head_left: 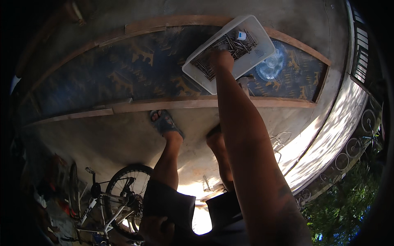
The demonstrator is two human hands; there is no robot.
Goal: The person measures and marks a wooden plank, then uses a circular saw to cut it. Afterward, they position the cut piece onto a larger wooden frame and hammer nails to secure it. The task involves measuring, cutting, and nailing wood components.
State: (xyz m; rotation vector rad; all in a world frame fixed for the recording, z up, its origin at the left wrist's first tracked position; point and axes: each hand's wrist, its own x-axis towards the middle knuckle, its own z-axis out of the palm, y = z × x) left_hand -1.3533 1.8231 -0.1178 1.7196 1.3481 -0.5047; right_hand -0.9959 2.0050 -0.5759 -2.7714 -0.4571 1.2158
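My right hand (pixel 222 60) reaches into a translucent white plastic bin (pixel 263 46), down among a pile of long metal nails (pixel 239 46). Its fingers are turned away and hidden, so their grip does not show. On the nails lies a small white container with a blue label (pixel 241 36). Just right of my forearm, what looks like a hammer (pixel 246 80) rests partly covered. A dark shape by my left thigh seems to be my left hand (pixel 158 230), too shadowed to make out its fingers.
The bin stands on a long dark patterned panel (pixel 135 78) with raised wooden edging (pixel 164 104). A clear blue-tinted ribbed dish (pixel 271 61) sits right of the bin. A bicycle (pixel 127 192) is at lower left. My sandalled left foot (pixel 162 122) is close to the panel's near edge.
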